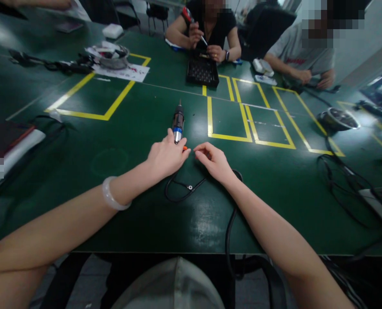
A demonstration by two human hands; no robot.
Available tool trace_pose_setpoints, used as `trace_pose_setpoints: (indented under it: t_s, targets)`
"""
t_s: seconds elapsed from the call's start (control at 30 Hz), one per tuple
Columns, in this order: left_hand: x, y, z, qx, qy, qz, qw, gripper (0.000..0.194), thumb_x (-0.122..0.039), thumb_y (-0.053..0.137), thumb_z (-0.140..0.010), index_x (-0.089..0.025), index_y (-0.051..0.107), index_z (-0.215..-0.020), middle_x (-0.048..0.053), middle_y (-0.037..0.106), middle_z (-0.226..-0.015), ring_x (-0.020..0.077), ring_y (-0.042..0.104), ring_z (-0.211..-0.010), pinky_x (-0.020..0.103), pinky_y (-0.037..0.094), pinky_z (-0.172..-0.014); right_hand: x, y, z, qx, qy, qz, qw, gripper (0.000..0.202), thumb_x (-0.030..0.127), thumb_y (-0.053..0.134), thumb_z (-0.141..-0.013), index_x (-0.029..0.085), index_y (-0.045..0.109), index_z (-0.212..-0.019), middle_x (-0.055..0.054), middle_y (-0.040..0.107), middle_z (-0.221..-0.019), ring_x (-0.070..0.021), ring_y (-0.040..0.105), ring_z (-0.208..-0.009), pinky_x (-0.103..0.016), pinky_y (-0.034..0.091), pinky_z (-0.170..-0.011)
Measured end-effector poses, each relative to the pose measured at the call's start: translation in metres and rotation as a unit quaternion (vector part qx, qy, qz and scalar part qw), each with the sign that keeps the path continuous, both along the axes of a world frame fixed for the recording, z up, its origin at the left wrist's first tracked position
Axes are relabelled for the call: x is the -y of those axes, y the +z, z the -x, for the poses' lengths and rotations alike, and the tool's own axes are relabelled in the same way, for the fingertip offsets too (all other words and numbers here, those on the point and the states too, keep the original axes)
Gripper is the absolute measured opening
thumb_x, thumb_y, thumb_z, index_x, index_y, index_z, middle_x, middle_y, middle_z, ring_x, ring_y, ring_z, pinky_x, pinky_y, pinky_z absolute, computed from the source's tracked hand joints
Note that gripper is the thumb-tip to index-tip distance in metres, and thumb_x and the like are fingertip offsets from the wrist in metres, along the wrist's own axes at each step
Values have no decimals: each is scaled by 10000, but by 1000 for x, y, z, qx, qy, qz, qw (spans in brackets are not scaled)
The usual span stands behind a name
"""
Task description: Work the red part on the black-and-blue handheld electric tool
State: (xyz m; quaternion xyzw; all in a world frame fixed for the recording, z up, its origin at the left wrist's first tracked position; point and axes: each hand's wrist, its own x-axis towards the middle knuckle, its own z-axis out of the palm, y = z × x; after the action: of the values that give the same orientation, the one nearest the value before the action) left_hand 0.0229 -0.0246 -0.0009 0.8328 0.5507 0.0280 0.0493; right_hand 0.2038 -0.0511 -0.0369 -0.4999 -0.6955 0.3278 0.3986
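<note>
A dark electric screwdriver with a blue ring (178,120) lies on the green table (152,219), its thin bit pointing away from me. My left hand (166,155) is at its near end, fingers closed, with a small orange piece showing between thumb and fingertips. Just to the right, my right hand (212,161) has its fingers curled and pinched; whatever they hold, if anything, is hidden. The two hands are close but apart. A thin black cable (178,201) with a small metal ring loops on the table below them.
Yellow tape rectangles (229,137) mark the table. Across it, a person works over a black tray (203,73), and another person sits at the right. A metal bowl (115,60) stands on paper at the back left. Cables and a round metal dish (340,119) lie right.
</note>
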Motion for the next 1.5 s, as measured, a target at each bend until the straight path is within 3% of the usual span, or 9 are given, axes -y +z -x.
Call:
trace_pose_setpoints:
  t_s: [0.13,0.3,0.5,0.7,0.97,1.2,1.5]
  targets:
    - [9,-4,-23,21,-36,-6,999,493,-438,388,-1012,-204,547,-1415,211,281,-1607,457,470,-1328,544,479,-948,-7,-8,-4,-47,-1,43,998,208,384,619,-874,185,599,-934,-11,662,-814,-134,590,-714,-272,460,-692]
    - [13,-8,-28,20,-56,-18,998,521,-423,405,-1011,-234,484,-1490,189,285,-1611,407,505,-1314,500,509,-940,-11,-6,-7,-88,-4,84,993,232,388,658,-812,182,554,-834,6,606,-744,-120,547,-652,-265,438,-633]
    - [14,-8,-20,32,-72,-7,997,523,-439,461,-991,-238,484,-1473,178,245,-1629,387,471,-1359,500,491,-1000,-11,-7,-5,-82,2,88,993,162,283,641,-754,195,539,-844,15,614,-751,-124,564,-656,-273,456,-647]
    - [2,-19,2,99,-117,47,987,680,-501,472,-965,-224,338,-1571,164,127,-1667,364,379,-1439,482,404,-1112,-11,-8,-8,-82,12,80,993,151,201,569,-733,191,583,-882,35,574,-701,-111,524,-617,-264,435,-624]
    - [-10,-20,23,155,-154,105,970,728,-565,423,-965,-197,320,-1585,151,153,-1667,348,217,-1515,485,266,-1193,-11,-3,-13,-106,24,112,988,140,257,605,-798,167,656,-892,0,617,-742,-110,505,-627,-260,411,-596]
    - [-12,-23,25,184,-163,110,963,716,-547,446,-963,-194,347,-1577,150,140,-1670,314,208,-1524,444,252,-1204,-9,0,-12,-133,39,140,980,212,334,691,-802,150,670,-906,-22,662,-786,-105,514,-634,-260,399,-604]
    - [-11,-25,26,191,-167,108,961,717,-564,453,-960,-205,356,-1574,145,142,-1670,318,200,-1525,451,254,-1202,-11,-2,-18,-120,74,167,976,299,340,766,-743,152,684,-959,15,616,-715,-84,456,-563,-239,340,-537]
